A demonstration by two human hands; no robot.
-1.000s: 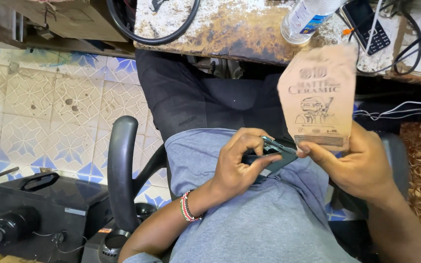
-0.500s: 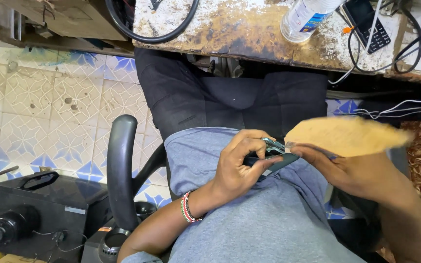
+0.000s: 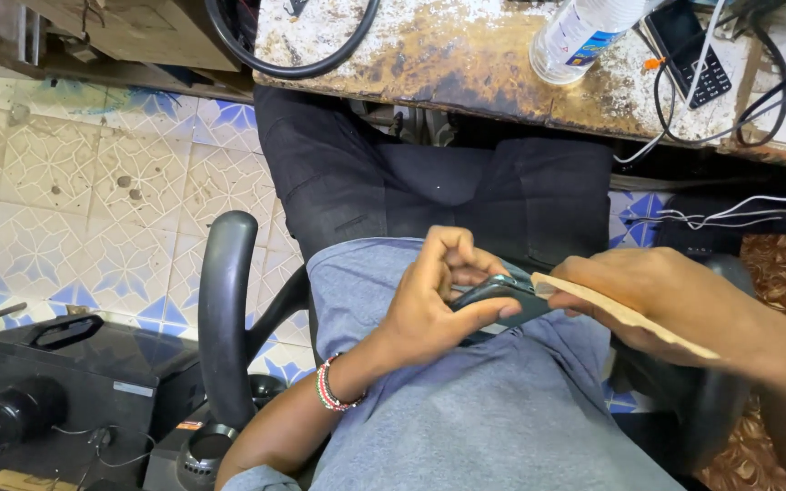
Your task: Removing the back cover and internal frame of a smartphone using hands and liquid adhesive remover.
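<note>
Two hands meet over the person's lap, just above the hem of a grey shirt point(image 3: 502, 409). The left hand point(image 3: 434, 300) is curled closed around a dark phone point(image 3: 498, 295), thumb along its lower edge and fingers bent over its top. The right hand point(image 3: 675, 295) pinches a flat brown paper packet point(image 3: 629, 314), seen nearly edge-on, with its near end touching the phone's right end. A beaded bracelet point(image 3: 329, 386) in red, white and green circles the left wrist.

Beyond the knees, in dark trousers point(image 3: 429, 182), runs the worn, rust-stained edge of the table point(image 3: 448, 55), which hides the lower legs. On it lie a clear plastic bottle point(image 3: 579, 27) on its side, a small keypad phone point(image 3: 689, 45) and a loop of black cable point(image 3: 293, 64); white and black wires point(image 3: 711, 109) trail off the edge at the right.

A black chair armrest point(image 3: 225, 309) rises close beside the left forearm, between it and the patterned blue-and-white floor tiles point(image 3: 93, 200). A black machine point(image 3: 38, 391) sits on the floor at the lower left. A second armrest point(image 3: 693, 400) lies under the right forearm, largely covered by it.
</note>
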